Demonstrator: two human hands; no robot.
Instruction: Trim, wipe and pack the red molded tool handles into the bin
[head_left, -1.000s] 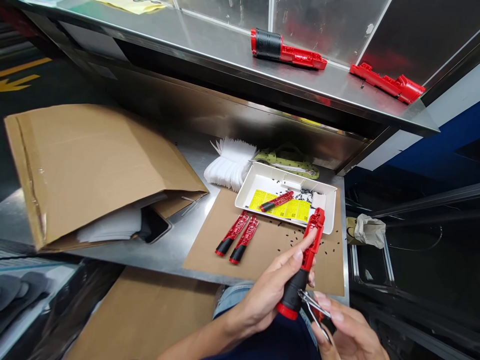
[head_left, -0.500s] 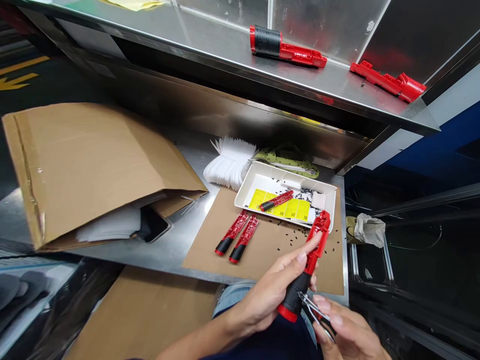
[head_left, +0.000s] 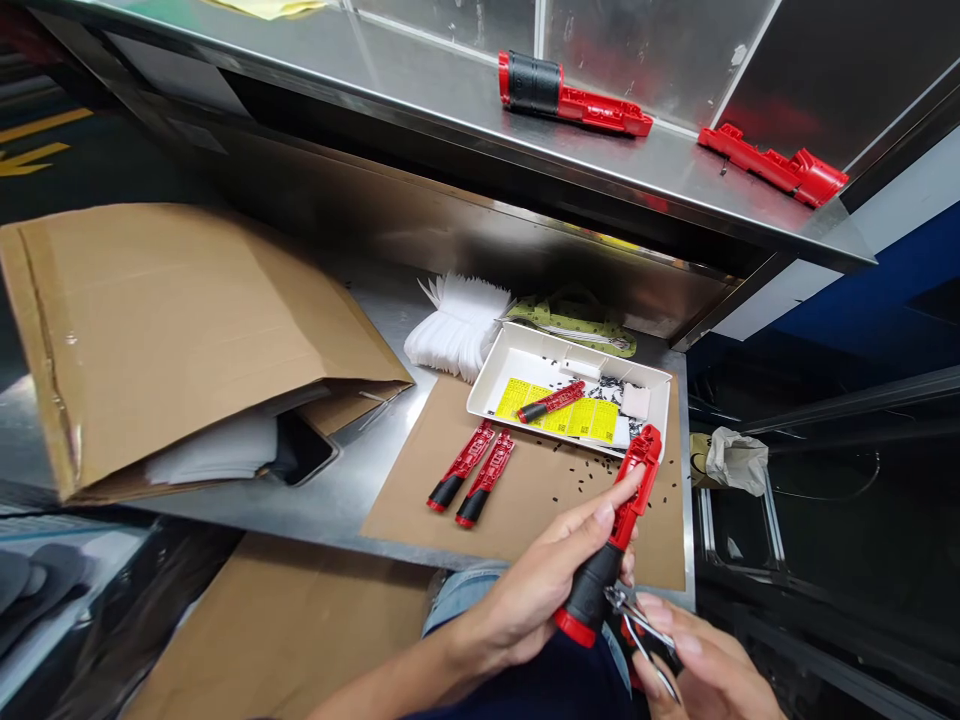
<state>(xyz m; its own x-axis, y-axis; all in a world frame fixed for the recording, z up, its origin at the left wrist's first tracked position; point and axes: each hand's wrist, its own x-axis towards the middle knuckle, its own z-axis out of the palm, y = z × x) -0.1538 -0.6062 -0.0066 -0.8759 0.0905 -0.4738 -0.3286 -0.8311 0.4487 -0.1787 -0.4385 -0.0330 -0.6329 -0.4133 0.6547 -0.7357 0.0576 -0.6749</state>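
My left hand (head_left: pixel 551 570) is wrapped round a red and black plastic housing (head_left: pixel 592 590), tilted with its black collar and red ring towards my lap. Its index finger lies along the red open-channelled end. In my right hand (head_left: pixel 705 650) are small metal nippers (head_left: pixel 634 610), pinched between thumb and fingers, their jaws close to the black collar; whether they touch it I cannot tell. Just beyond the housing stands a white tray (head_left: pixel 480 395) with another red and black part (head_left: pixel 551 402), yellow label sheets (head_left: pixel 600 420) and small black pieces in it.
Two red and black parts (head_left: pixel 484 480) lie on the cardboard sheet (head_left: pixel 409 500), with loose black bits (head_left: pixel 585 487). Left is a large carton (head_left: pixel 187 320); behind, a stack of white foam sheets (head_left: pixel 457 330). Above, a metal shelf (head_left: pixel 420 100) carries two more housings (head_left: pixel 532 85).
The nippers have shifted slightly right and turned a little, their jaws now at the collar's right edge instead of over it. My left hand keeps the housing nearly still.
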